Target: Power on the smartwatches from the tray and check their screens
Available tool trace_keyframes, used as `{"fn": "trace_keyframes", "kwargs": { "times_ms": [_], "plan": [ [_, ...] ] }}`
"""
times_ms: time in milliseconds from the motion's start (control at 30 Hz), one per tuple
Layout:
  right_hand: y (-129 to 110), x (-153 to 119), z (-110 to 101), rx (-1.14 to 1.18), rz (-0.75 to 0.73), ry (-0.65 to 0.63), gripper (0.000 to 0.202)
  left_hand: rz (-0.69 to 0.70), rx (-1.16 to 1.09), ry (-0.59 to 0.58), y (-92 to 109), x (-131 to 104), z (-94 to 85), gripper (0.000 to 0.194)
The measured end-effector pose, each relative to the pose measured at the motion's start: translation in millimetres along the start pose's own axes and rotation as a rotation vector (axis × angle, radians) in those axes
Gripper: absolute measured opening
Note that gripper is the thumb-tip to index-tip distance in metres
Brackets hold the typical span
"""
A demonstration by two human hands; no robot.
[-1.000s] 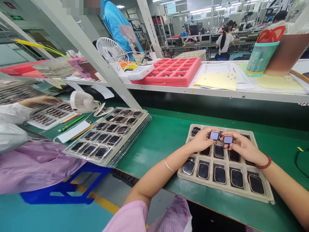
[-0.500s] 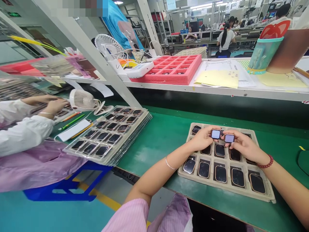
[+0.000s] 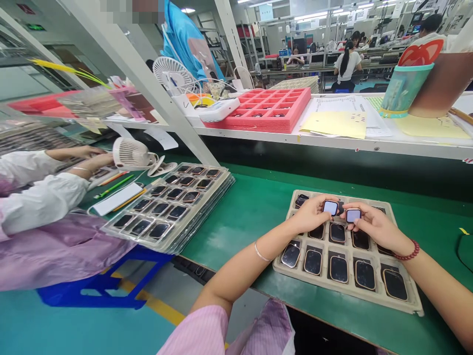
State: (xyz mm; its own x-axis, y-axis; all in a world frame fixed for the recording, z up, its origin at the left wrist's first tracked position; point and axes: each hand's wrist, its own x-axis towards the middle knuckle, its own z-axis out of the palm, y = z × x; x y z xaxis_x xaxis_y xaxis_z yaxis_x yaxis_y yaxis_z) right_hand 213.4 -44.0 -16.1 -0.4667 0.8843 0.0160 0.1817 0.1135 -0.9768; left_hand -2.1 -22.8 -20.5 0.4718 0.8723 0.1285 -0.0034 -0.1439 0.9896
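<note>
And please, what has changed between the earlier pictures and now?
A co-worker's nearer hand has come forward beside the other hand. The two watches seem slightly farther apart. Unchanged: left hand and right hand each hold a watch above the tray.

One lit watch (image 3: 330,207) shows a bluish-white screen, the other lit watch (image 3: 353,215) a pale lavender one, both within dark, copper-edged frames. The beige tray (image 3: 325,266) is checkered with black watches (image 3: 339,268) rimmed in gold, on a glossy green counter (image 3: 254,217). A dark red beaded bracelet (image 3: 407,251), a silvery bangle (image 3: 261,252) and a pink sleeve (image 3: 199,331) with fine pale stripes add contrast. The shelf (image 3: 332,140) is white, its foam tray (image 3: 254,124) coral red in a grid pattern, its cup (image 3: 405,91) teal with a yellow band. The stool (image 3: 88,292) is bright blue, the floor (image 3: 74,325) turquoise and grey with a yellow stripe (image 3: 162,309).
</note>
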Motion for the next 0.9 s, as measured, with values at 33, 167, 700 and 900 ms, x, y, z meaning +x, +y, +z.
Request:
{"fn": "trace_keyframes", "kwargs": {
  "times_ms": [33, 167, 700, 900],
  "plan": [
    [0.7, -0.1, -0.1, 0.003, -0.006, -0.006, 0.031, 0.005, 0.0, 0.005, 0.3, 0.1, 0.0, 0.042],
    [3.5, -0.1, -0.6, 0.02, -0.011, -0.03, 0.03, 0.002, -0.038, -0.002, -0.7, 0.7, 0.4, 0.04],
    [-0.7, -0.3, 1.5, -0.008, 0.026, -0.006, 0.036, 0.013, 0.07, 0.016, 1.6, 0.1, -0.8, 0.035],
    [-1.3, -0.5, 2.0, 0.0, 0.015, -0.01, 0.034, 0.017, 0.056, 0.008, 0.1, 0.1, -1.0, 0.034]
  ]
}}
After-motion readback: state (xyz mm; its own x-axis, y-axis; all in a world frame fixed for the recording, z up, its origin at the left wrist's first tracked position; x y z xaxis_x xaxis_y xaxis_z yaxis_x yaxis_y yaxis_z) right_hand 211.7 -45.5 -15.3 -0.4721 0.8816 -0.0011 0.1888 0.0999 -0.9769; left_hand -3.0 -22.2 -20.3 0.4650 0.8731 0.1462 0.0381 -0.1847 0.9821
